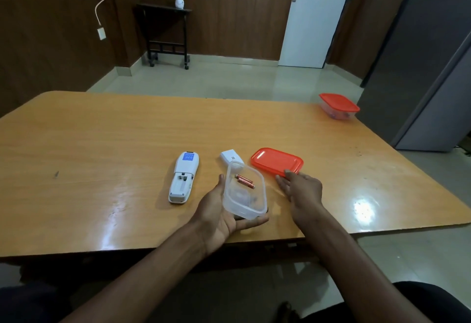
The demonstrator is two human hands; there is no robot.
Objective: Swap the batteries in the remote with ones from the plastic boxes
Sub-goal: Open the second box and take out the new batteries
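Head view: the white plastic remote (183,178) lay face down on the wooden counter (102,144), battery bay open and empty by the look of it. Its white rectangular battery cover (230,157) lay apart, just beyond the box. The left hand (224,217) cradled the clear rectangular plastic box (244,192) from below, tilted toward the camera, thumb up along its left wall. That grip was wide and cupped round the box. Two copper-coloured batteries (244,181) lay together inside at the far end. The right hand (302,190) was palm down, fingers straight, tips touching the near edge of the orange plastic lid (277,162) lying flat on the counter; that grip was loose, holding nothing.

Likely step: box just uncovered, batteries not yet taken out. Next move probably calls for the right hand to reach into the box and pinch one battery, then seat it in the bay with polarity matched.

A second clear box with orange lid (339,106), closed, sat well apart at the far right corner.
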